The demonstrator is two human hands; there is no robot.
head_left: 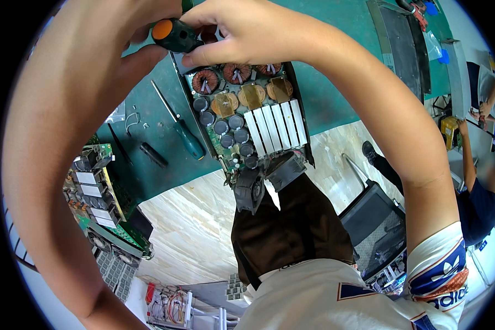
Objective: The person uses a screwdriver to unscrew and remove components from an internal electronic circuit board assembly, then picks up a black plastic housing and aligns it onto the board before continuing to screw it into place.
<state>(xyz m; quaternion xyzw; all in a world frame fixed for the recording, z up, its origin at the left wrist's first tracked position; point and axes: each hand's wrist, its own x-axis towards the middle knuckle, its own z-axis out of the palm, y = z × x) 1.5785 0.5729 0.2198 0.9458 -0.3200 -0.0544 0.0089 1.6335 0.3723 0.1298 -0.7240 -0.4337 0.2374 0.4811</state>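
Observation:
At the top of the view my right hand [234, 38] is closed around the thick dark green handle of a screwdriver [179, 37] with an orange end cap. Its shaft is not visible. My left hand [140, 58] is beside the handle, thumb bent toward it and fingers curled; what they hold is hidden. Below both hands lies an open power supply unit [209, 137] in a black metal tray. It carries copper-wound coils [237, 72], black capacitors [221, 127], white heat sink bars [275, 127] and a black fan [249, 190] at the near edge.
On the green bench [165, 146] lie a second screwdriver [188, 137], a short black rod [153, 155] and small wire pieces [131, 124]. Another circuit board assembly [93, 190] stands left. A metal casing [399, 49] sits far right. Near a chair [371, 220], another person [481, 206] works at right.

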